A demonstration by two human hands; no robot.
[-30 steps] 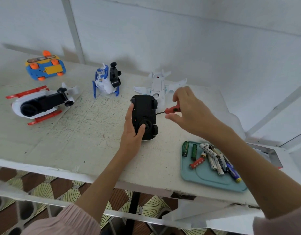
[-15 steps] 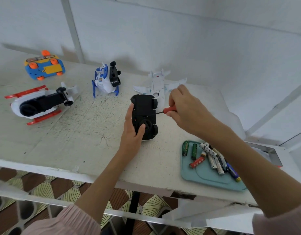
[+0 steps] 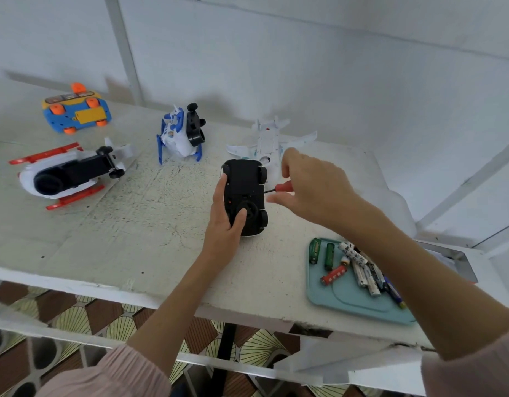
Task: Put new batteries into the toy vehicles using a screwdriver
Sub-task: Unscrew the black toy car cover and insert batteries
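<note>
A black toy car (image 3: 245, 184) lies upside down in the middle of the white table (image 3: 127, 230). My left hand (image 3: 223, 222) grips its left side, thumb on the underside near the round part. My right hand (image 3: 310, 187) pinches a small red-handled screwdriver (image 3: 280, 187), whose thin tip touches the car's right edge. A teal tray (image 3: 350, 299) at the front right holds several loose batteries (image 3: 359, 267).
Other toys lie upside down: a white plane (image 3: 269, 141) right behind the car, a blue-white vehicle (image 3: 180, 133), a white helicopter with red skids (image 3: 67, 173) at left, a blue-orange car (image 3: 75, 113) far left. The table's front edge runs close to me.
My right hand has turned the screwdriver, its fingers shifting around the red handle while the tip stays at the car's right edge. My left hand has kept its grip on the car.
</note>
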